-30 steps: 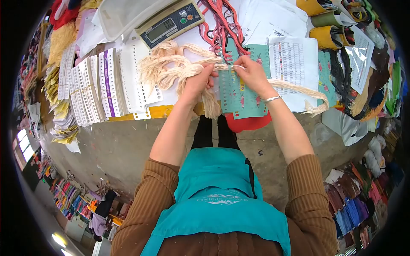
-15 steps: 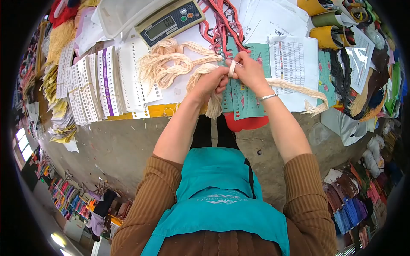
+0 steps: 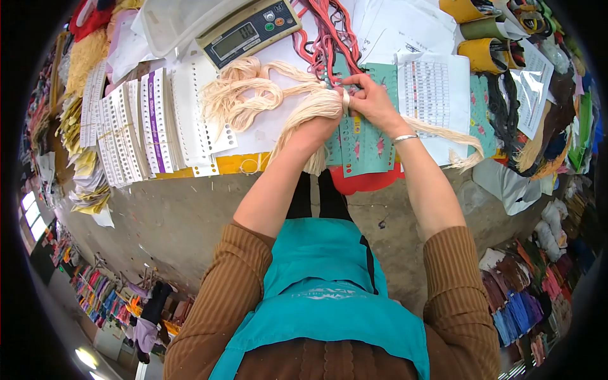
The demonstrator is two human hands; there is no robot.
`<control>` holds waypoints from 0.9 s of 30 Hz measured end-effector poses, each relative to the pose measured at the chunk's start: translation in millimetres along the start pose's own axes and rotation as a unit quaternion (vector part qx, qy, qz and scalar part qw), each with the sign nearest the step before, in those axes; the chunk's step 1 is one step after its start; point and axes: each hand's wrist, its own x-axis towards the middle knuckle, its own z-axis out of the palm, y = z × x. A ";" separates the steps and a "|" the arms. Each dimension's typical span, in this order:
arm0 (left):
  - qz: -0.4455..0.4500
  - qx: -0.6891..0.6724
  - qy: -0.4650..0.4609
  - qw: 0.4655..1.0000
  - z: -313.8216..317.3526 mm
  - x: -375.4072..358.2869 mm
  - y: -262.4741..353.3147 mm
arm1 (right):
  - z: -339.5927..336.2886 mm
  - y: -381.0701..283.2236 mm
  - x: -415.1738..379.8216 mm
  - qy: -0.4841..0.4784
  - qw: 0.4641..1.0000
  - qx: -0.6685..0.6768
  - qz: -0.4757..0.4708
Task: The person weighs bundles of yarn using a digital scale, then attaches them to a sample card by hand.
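Observation:
My left hand (image 3: 322,131) is wrapped around a bunch of cream thread (image 3: 310,109), which drapes over its back and hides most of the fingers. Close against it, my right hand (image 3: 375,105) pinches the narrow band of thread (image 3: 346,101) at the bunch's right end. Beyond that hand a cream tail (image 3: 446,134) trails right over the papers. Below both hands lie green floral cards with punched holes (image 3: 368,151). Another looped cream hank (image 3: 244,95) rests to the left. Coral and dark threads (image 3: 329,35) run up from the cards' top.
A digital scale (image 3: 244,39) and a clear plastic tray (image 3: 180,25) stand at the back left. Bundled white punched cards (image 3: 120,130) lie left. A printed chart (image 3: 434,95), yellow rolls (image 3: 478,56) and dark thread (image 3: 505,111) are at right. Another person (image 3: 150,316) is far off, lower left.
My left hand has turned, and the cream bunch now lies over its back. My right hand has shifted slightly right, with its index finger stretched out above the band.

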 end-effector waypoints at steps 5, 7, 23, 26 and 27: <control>-0.269 -0.638 -0.128 0.711 -47.3 -24.0 -12.6 | -3.0 -15.6 -1.3 -0.006 0.999 -0.008 0.044; -0.225 -0.782 -0.102 0.572 -71.6 -56.5 -38.3 | -0.2 -11.3 -0.5 0.003 0.999 -0.006 0.037; -0.258 -0.560 0.068 0.785 -80.0 -109.4 -27.7 | 16.8 -5.6 -19.1 0.128 0.910 -0.288 -0.268; -0.067 -0.275 0.138 0.949 -32.3 -81.8 -47.3 | 21.8 -8.2 -13.2 0.126 0.885 -0.333 -0.301; -0.051 -0.192 0.145 0.969 -31.3 -76.0 -44.1 | 22.9 -6.6 -11.0 0.128 0.882 -0.341 -0.299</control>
